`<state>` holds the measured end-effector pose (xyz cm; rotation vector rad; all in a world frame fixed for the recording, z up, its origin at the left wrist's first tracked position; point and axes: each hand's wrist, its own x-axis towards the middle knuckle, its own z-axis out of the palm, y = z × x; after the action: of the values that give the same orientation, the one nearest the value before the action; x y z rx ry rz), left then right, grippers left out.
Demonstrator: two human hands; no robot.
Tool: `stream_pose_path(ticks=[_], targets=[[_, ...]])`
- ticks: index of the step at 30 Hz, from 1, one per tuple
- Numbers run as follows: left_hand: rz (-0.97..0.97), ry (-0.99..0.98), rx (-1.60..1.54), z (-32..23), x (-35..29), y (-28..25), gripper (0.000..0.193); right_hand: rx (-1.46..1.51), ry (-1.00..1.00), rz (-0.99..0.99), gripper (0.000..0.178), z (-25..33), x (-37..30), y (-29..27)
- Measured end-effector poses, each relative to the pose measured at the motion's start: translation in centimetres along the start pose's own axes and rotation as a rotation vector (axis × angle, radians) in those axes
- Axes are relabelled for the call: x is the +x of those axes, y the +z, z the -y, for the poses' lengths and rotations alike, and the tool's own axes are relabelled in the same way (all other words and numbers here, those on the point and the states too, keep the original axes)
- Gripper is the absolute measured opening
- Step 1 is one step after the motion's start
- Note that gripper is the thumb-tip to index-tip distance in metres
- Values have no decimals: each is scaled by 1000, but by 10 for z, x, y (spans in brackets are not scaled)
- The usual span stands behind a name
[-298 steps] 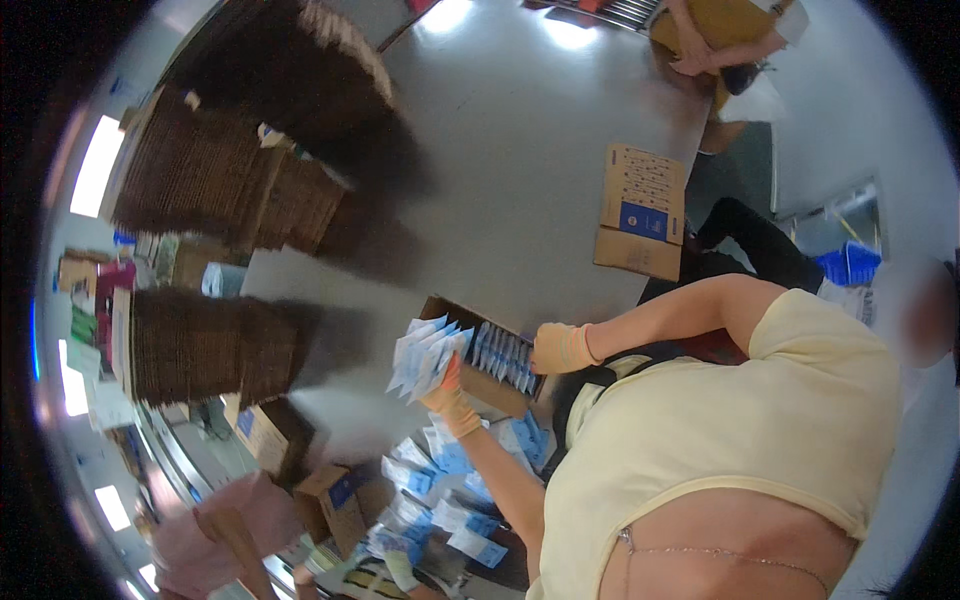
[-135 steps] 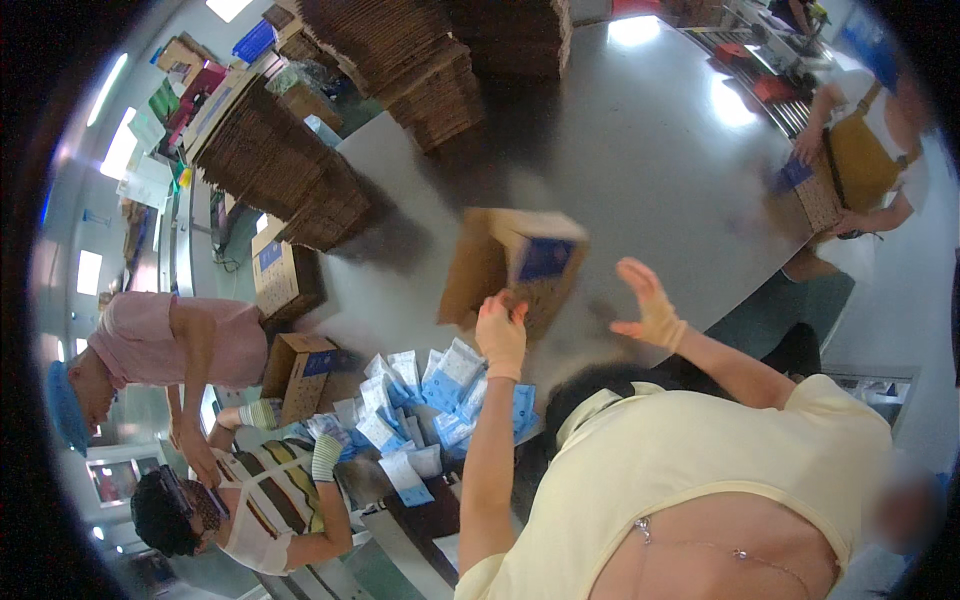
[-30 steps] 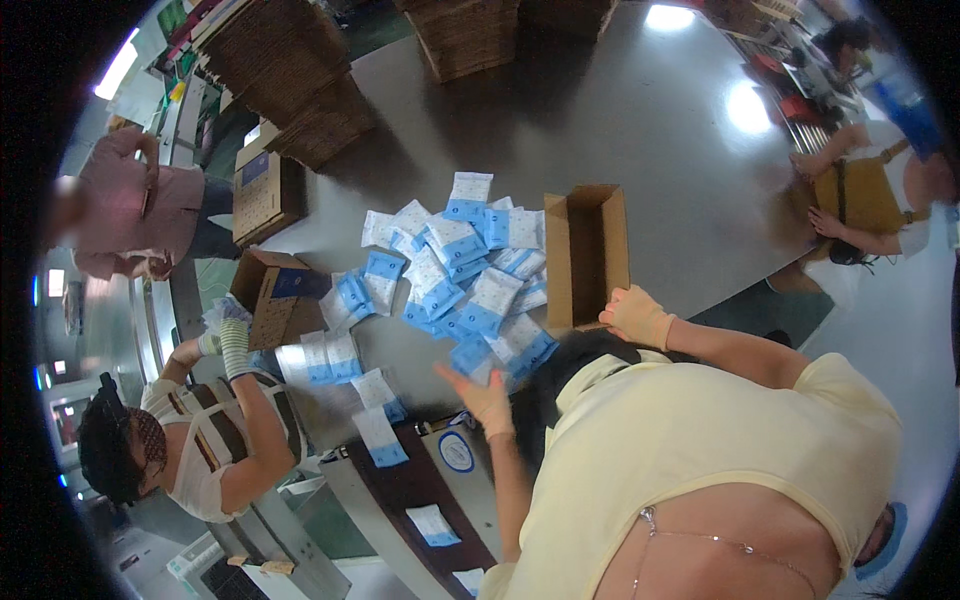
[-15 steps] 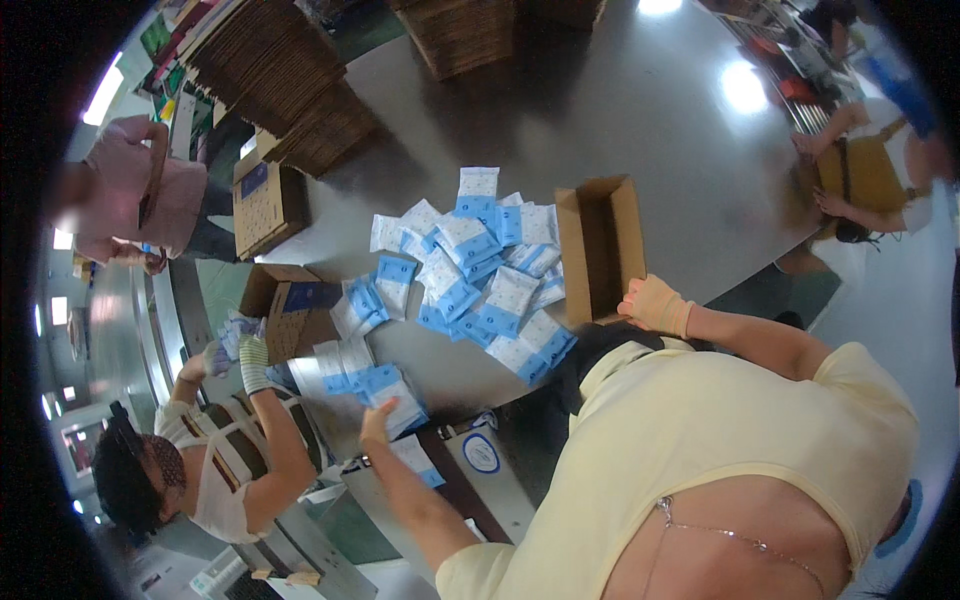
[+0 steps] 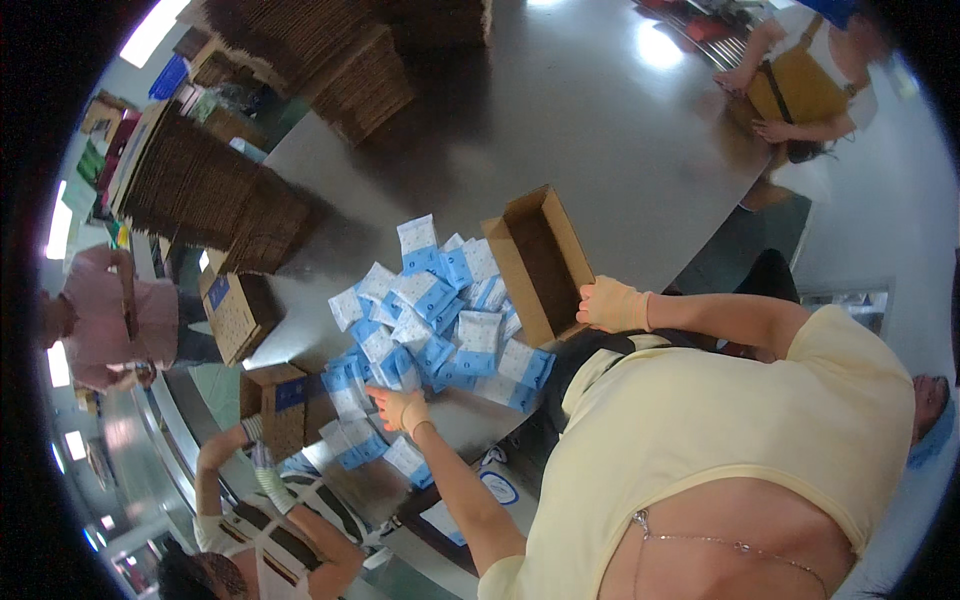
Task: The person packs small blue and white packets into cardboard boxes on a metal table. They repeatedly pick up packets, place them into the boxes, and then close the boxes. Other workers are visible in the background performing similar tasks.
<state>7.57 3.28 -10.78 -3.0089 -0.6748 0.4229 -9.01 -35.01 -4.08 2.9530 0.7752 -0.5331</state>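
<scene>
An open, empty-looking brown cardboard box (image 5: 548, 262) stands tilted on the metal table at the right of a heap of packets. My right hand (image 5: 612, 304), in a pale glove, grips its near right edge. A pile of soft white-and-blue packets (image 5: 425, 300) lies to the left of the box. At the pile's near left edge, my gloved left hand (image 5: 402, 408) reaches over the packets with its fingers apart, and I see nothing held in it. Just below that hand lie a few more loose packets (image 5: 355, 442).
At the left, a co-worker's gloved hands (image 5: 262, 455) work at another open carton (image 5: 275, 405). A closed carton (image 5: 240, 315) and stacks of flattened cardboard (image 5: 205, 190) stand beyond. Across the metal table (image 5: 570, 110) another person (image 5: 800, 90) stands at the far right.
The view has turned, shifting the pile and box leftward. My left hand has moved from the near loose packets up to the pile's edge. My right hand stays on the box.
</scene>
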Motion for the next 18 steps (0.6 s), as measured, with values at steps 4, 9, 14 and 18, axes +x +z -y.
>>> stream_pose_path(ticks=[4,9,14,18], targets=[[219,-39,-118,-17,8,-22,114,4,-8,-75,13,-4,-1,6],[119,23,-320,-7,18,-12,112,32,16,-77,13,-1,0,-5],[-42,-18,-315,-19,-15,-50,117,79,201,-10,15,-39,-37,10],[-395,629,-295,-78,-63,-58,103,110,179,-130,20,-70,-77,37]])
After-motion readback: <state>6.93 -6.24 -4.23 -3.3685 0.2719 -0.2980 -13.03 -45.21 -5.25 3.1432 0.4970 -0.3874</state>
